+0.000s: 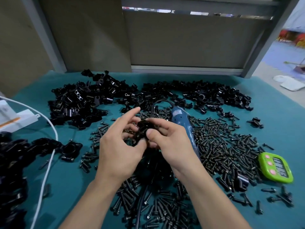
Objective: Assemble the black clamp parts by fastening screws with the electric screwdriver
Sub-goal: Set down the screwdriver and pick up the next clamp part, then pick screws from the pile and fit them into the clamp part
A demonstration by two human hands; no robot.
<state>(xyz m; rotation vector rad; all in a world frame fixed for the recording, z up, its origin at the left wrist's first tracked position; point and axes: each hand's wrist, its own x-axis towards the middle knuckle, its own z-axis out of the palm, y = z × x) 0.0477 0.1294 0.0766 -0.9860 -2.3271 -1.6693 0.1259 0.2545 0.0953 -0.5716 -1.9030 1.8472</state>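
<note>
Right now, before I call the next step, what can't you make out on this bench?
Head view only:
clamp part: whether a screw is seated; left hand and right hand cover it, and it is blurred.
electric screwdriver: its bit, hidden behind the right hand.
green timer: its display, too blurred to read.
black pile at left: cut off by the frame edge.

Clamp part (pixel 142 129): mostly covered by the left hand (pixel 118 146) and right hand (pixel 166 142).
Electric screwdriver (pixel 181 118): near end hidden behind the right hand.
Green timer (pixel 275 167): digits too blurred to read.
Near-left clamp pile (pixel 13 162): cut by the left edge.
</note>
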